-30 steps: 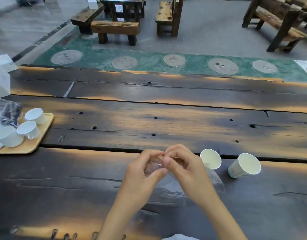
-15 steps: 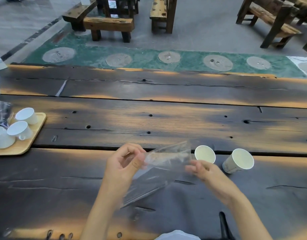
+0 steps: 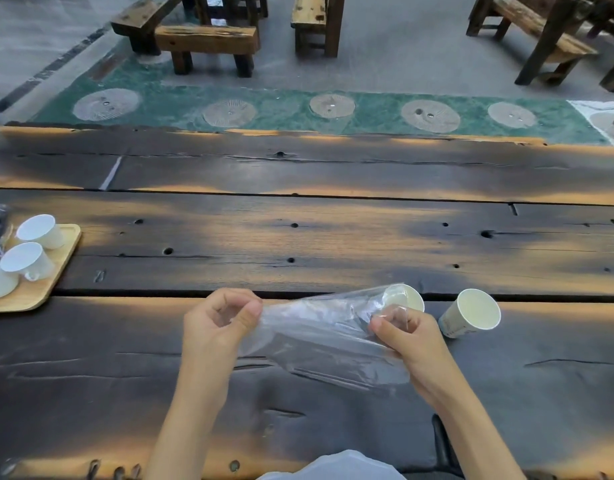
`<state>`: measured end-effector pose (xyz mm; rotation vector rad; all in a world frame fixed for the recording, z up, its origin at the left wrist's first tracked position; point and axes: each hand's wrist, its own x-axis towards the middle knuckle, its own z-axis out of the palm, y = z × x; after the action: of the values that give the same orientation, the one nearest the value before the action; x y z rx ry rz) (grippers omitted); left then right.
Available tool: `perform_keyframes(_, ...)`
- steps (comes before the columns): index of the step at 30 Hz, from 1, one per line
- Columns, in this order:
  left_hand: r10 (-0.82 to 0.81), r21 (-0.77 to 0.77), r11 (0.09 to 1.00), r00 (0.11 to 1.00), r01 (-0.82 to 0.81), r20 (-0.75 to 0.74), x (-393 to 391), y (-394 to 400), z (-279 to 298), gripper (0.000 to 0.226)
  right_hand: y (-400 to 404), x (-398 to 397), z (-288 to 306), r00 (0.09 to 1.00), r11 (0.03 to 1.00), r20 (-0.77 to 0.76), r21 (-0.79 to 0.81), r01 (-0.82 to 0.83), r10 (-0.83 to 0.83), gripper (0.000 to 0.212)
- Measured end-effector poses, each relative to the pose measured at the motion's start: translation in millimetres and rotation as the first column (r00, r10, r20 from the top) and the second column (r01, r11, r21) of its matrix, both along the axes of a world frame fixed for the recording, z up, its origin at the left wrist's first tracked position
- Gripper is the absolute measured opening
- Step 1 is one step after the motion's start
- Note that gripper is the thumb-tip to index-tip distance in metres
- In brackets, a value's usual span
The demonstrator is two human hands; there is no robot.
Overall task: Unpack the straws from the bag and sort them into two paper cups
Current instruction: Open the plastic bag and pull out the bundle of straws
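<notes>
Pinching clear bag: left hand, right hand; dark plank table, benches beyond.

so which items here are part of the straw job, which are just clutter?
Job: clear plastic bag, held by left hand and right hand; two paper cups.
Clutter: white teacups on wooden tray.
</notes>
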<state>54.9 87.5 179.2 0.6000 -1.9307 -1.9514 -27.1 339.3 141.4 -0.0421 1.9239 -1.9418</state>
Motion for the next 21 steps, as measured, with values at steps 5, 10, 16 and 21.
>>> perform_keyframes(5,0.010,-0.047,0.999,0.999,-0.008,0.040,-2.6,-2.0,-6.4,0.002,6.7,0.2,1.7,0.999,1.000,0.039,-0.005,0.007,-0.007,0.037)
perform_keyframes(10,-0.206,-0.711,0.665,0.971,0.229,0.120,-7.0,0.4,-12.0,0.024,5.4,1.2,2.6,0.999,0.999,0.026,0.016,-0.038,0.038,0.022)
perform_keyframes(16,-0.256,-0.905,0.389,0.964,0.174,0.076,-17.5,14.5,-24.1,0.018,-4.7,8.4,-0.5,0.995,0.994,0.000,0.043,-0.101,0.101,0.027)
perform_keyframes(21,-0.167,-0.765,0.627,0.984,0.149,0.054,-23.3,12.2,-29.7,0.028,-3.0,8.6,3.8,0.991,0.989,-0.040,0.087,-0.123,0.127,0.033)
